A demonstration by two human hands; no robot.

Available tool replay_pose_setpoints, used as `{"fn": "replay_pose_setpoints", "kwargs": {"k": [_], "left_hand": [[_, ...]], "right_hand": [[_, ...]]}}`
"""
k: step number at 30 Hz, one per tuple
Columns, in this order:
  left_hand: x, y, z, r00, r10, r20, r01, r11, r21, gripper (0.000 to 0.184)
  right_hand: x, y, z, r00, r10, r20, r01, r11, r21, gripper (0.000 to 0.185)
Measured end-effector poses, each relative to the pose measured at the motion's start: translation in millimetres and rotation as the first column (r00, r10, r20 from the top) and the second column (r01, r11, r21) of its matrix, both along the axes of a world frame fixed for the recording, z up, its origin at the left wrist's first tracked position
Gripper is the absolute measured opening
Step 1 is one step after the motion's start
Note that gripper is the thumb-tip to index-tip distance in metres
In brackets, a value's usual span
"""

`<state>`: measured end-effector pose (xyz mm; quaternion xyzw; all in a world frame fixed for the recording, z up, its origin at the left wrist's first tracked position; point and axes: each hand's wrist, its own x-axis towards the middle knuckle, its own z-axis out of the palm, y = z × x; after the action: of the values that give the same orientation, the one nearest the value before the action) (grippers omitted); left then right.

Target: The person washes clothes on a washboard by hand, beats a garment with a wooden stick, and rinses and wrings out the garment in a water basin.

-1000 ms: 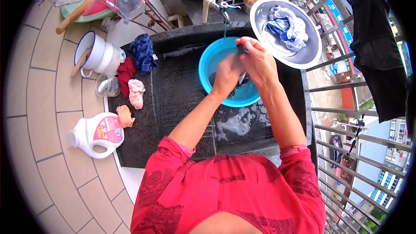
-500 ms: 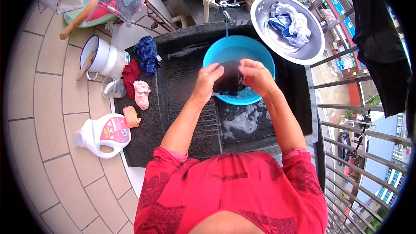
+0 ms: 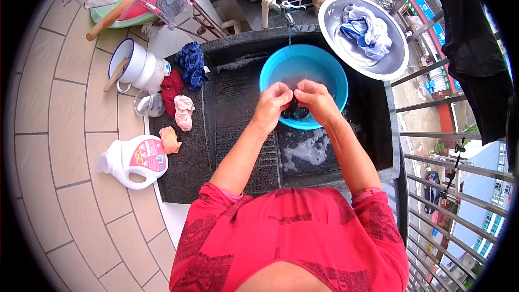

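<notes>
Over the near part of a blue basin (image 3: 341, 75), my left hand (image 3: 270, 109) and my right hand (image 3: 320, 103) pinch a small black cloth (image 3: 295, 110) between them. The cloth is bunched and partly hidden by my fingers, so its exact kind cannot be told. My fingertips almost meet. Water runs in a thin stream from the tap (image 3: 288, 15) into the basin, which holds cloudy water. The basin stands in a dark stone sink (image 3: 238, 92) with a ribbed washboard on its left side.
A metal bowl (image 3: 400, 57) of white and blue laundry sits at the sink's back right, beside a railing (image 3: 432, 105). Blue (image 3: 190, 65), red (image 3: 172, 91) and pink (image 3: 184, 112) cloths lie on the left ledge. Near them stand a detergent bottle (image 3: 141, 154) and an enamel pot (image 3: 123, 57).
My hands have come closer together and slightly lower. The black cloth, spread out between them before, is now gathered up. The whole view has shifted a little.
</notes>
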<state>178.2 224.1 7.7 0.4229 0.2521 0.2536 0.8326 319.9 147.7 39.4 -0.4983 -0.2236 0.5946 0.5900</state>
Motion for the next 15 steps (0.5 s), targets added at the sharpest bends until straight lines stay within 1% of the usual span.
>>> {"fn": "replay_pose_setpoints", "kwargs": {"k": [2,3,4,5,6,7,8,9,10,11,12,13,15], "left_hand": [[0.7,-0.8,-0.9,1.0,-0.017,0.0,0.017,1.0,0.001,0.009],[2.1,-3.9,3.3,0.999,0.041,0.017,-0.04,0.997,-0.06,0.01],[2.6,-5.6,6.0,0.995,0.1,0.031,-0.096,0.988,-0.121,0.01],[-0.4,-1.7,5.5,0.995,0.1,0.03,-0.095,0.988,-0.118,0.01],[-4.8,4.8,8.9,0.989,0.136,0.06,-0.13,0.986,-0.103,0.012],[-6.8,8.4,11.9,0.981,0.172,0.091,-0.164,0.982,-0.089,0.013],[-6.5,9.3,14.1,0.978,0.205,-0.039,-0.205,0.979,0.011,0.013],[-2.5,8.1,14.4,0.978,0.206,-0.041,-0.206,0.979,0.013,0.013],[3.5,4.4,13.4,0.984,0.168,-0.065,-0.155,0.974,0.168,0.015],[5.9,1.9,13.2,0.987,0.133,-0.094,-0.097,0.943,0.318,0.017],[5.9,1.9,17.4,0.992,0.062,-0.107,-0.025,0.95,0.311,0.015],[6.5,2.9,15.5,0.992,0.063,-0.105,-0.027,0.949,0.314,0.015],[8.4,2.6,10.7,0.985,0.133,-0.113,-0.115,0.982,0.152,0.012]], "right_hand": [[2.0,-0.3,-4.2,0.964,0.08,0.253,-0.106,0.99,0.092,0.009],[4.5,-0.1,-4.0,0.965,0.079,0.251,-0.105,0.99,0.093,0.009],[8.3,1.3,-2.6,0.96,0.039,0.278,-0.07,0.993,0.1,0.01],[11.3,3.3,-0.1,0.952,-0.001,0.305,-0.034,0.993,0.11,0.012],[12.9,4.5,4.0,0.985,-0.044,0.164,0.035,0.998,0.06,0.012],[18.7,3.6,4.2,0.983,-0.014,0.181,0.004,0.999,0.051,0.012],[23.5,1.9,5.4,0.982,0.047,0.184,-0.062,0.996,0.071,0.012],[25.5,1.0,7.3,0.976,0.11,0.187,-0.129,0.988,0.09,0.011],[23.0,1.1,8.4,0.976,0.114,0.183,-0.132,0.987,0.087,0.011],[19.1,2.3,10.4,0.965,0.142,0.22,-0.168,0.98,0.106,0.009],[17.3,4.1,12.0,0.951,0.166,0.261,-0.204,0.971,0.126,0.008],[17.3,5.4,11.4,0.95,0.167,0.263,-0.206,0.97,0.129,0.008],[17.1,4.6,3.9,0.971,0.122,0.207,-0.143,0.985,0.091,0.008]]}}
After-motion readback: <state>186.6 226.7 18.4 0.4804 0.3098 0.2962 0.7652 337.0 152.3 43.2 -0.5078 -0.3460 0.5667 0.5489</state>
